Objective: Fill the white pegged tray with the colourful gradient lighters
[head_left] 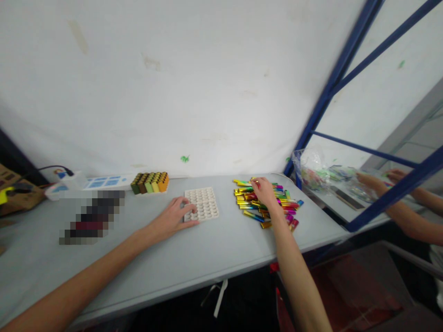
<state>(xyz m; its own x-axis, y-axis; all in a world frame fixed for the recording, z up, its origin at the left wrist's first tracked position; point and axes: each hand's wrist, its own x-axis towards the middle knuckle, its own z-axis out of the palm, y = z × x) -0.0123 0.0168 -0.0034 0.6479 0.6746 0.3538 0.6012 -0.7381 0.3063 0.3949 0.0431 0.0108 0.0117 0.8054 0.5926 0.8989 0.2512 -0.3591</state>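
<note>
A white tray (206, 203) with rows of round holes lies on the grey table. At its left edge rests my left hand (178, 213), fingers apart, touching the tray and holding nothing. My right hand (263, 190) is over the far part of a pile of shiny coloured tubes (252, 215). Its fingertips are pinched together on something small and reddish that I cannot make out. The tubes are gold, red, blue, green and purple and lie loosely in many directions.
Farther left stands a block of upright green and orange tubes (152, 183), beside a white power strip (107, 181). A cardboard box (20, 189) is at the far left. Right of a blue metal frame (320, 110), another person's hands and arms reach over plastic bags (313, 173).
</note>
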